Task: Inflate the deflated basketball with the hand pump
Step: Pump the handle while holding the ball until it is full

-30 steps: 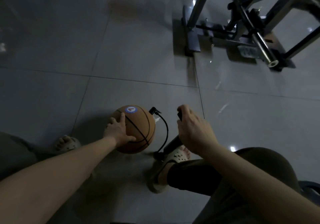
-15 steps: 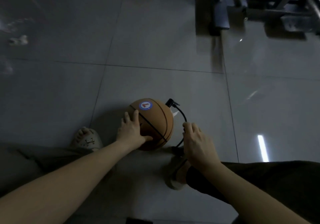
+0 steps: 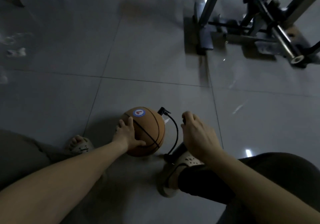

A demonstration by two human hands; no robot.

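The basketball (image 3: 152, 128) is seen on the tiled floor (image 3: 155, 50), just ahead of the person's feet, with the nozzle (image 3: 161, 111) plugged in at its far upper side. It is steadied by the left hand (image 3: 126, 134), whose fingers (image 3: 129, 122) are spread flat over the near left face, with the thumb laid low across the front; nothing is pinched. The right hand (image 3: 197, 135) is curled round the pump handle (image 3: 183, 119), of which only a dark sliver is shown. The pump barrel (image 3: 180, 149) is stood just right of the ball. Its foot is apparently pinned under the right sandal (image 3: 188, 158), though the dim light leaves this uncertain. A black hose (image 3: 176, 132) is looped from the barrel's base to the nozzle.

The ball is judged light and, while underfilled, soft: denting under pressure and rolling on the glossy tile can be expected. It is best held by a broad palm on the flank, away from the valve, so that the needle is not levered sideways. The handle should be gripped squarely and driven straight down.
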